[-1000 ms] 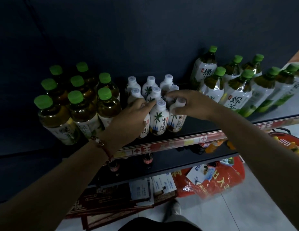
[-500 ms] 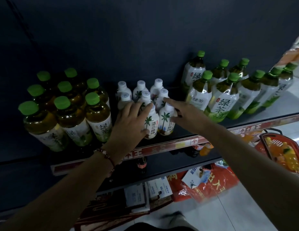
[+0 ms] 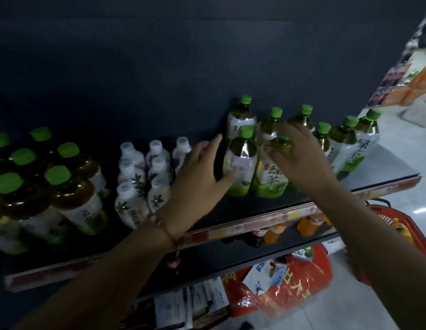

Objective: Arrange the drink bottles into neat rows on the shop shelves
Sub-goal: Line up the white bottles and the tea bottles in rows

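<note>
On the dark shelf (image 3: 266, 206) stand three groups of bottles. Amber tea bottles with green caps (image 3: 71, 196) fill the left. Small white bottles with palm labels (image 3: 128, 201) stand in rows in the middle. Green tea bottles with green caps (image 3: 241, 163) stand at the right. My left hand (image 3: 200, 177) is open, fingers spread, its thumb touching the front left green tea bottle. My right hand (image 3: 300, 158) lies over the neck of a green tea bottle (image 3: 269, 177) in the front row; its grip is unclear.
A red shopping basket (image 3: 392, 225) with orange bottles sits at the lower right. Orange drink bottles (image 3: 309, 225) lie on the shelf below. Red bags (image 3: 290, 291) and papers are on the floor. Packaged goods (image 3: 411, 75) hang at the upper right.
Both hands left the small white bottles and moved right to the green tea bottles. The view also swung to the right.
</note>
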### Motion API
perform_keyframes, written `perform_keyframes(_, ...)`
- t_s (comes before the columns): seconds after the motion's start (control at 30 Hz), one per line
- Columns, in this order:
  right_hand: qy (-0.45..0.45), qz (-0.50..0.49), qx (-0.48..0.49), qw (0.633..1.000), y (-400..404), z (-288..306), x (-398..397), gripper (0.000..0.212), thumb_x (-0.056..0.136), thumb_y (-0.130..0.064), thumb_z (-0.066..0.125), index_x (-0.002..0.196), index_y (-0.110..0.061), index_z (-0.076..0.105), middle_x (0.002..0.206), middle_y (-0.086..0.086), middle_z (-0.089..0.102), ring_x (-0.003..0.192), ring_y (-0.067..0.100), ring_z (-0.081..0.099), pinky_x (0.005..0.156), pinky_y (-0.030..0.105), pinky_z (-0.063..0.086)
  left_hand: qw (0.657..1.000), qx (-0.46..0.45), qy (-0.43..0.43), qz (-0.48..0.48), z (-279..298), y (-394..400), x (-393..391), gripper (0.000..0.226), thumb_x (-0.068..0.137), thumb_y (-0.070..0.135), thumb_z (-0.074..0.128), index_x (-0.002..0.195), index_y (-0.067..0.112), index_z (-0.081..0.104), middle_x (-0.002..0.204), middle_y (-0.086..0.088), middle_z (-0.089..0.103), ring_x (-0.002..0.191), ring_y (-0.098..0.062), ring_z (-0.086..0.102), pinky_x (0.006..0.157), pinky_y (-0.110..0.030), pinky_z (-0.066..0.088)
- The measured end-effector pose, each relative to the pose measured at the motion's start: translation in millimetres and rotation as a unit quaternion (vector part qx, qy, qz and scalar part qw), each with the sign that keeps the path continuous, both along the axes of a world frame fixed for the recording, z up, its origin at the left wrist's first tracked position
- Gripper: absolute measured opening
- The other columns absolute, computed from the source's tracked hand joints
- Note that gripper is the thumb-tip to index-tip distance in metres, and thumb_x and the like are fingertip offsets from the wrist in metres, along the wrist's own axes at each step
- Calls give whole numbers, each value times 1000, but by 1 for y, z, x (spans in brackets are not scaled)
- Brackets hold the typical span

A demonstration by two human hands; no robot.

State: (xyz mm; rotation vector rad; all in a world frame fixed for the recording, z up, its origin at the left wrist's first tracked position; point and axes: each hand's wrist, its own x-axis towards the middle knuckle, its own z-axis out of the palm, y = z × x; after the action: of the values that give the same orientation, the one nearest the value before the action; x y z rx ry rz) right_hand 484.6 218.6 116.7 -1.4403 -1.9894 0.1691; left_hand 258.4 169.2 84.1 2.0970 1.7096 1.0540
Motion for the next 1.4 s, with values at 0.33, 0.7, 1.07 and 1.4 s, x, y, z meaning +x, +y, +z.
perform_keyframes(0.33,53,57,-77,994,41,-16,38,42,91,-26,63,131,-35,51,109,-5,67,90,19,66,77,36,56,997,-57,-46,31,-12,76,63,79,76,35,78,140,41,32,122,1,59,109,-20,60,89,-44,53)
perform_keyframes(0.7,131,192,-148,961,46,-26,47,44,90,-30,66,128,-46,53,116,-18,65,101,1,63,90,35,55,972,-225,13,-65,32,34,22,75,85,19,77,143,38,35,114,14,62,97,4,62,78,-14,51)
perform_keyframes(1.07,150,225,-125,955,34,-34,44,55,96,-27,58,146,-36,37,143,-13,49,126,-9,41,96,13,38,982,-173,70,3,22,31,44,87,84,14,68,152,38,20,136,1,50,112,-6,56,87,-27,49)
perform_keyframes(1.4,178,96,-116,973,79,-25,131,61,92,-19,61,144,-37,37,132,-20,54,121,1,52,101,32,47,961,-41,265,65,11,43,101,103,76,70,64,155,41,5,143,7,44,132,-21,27,108,-49,29)
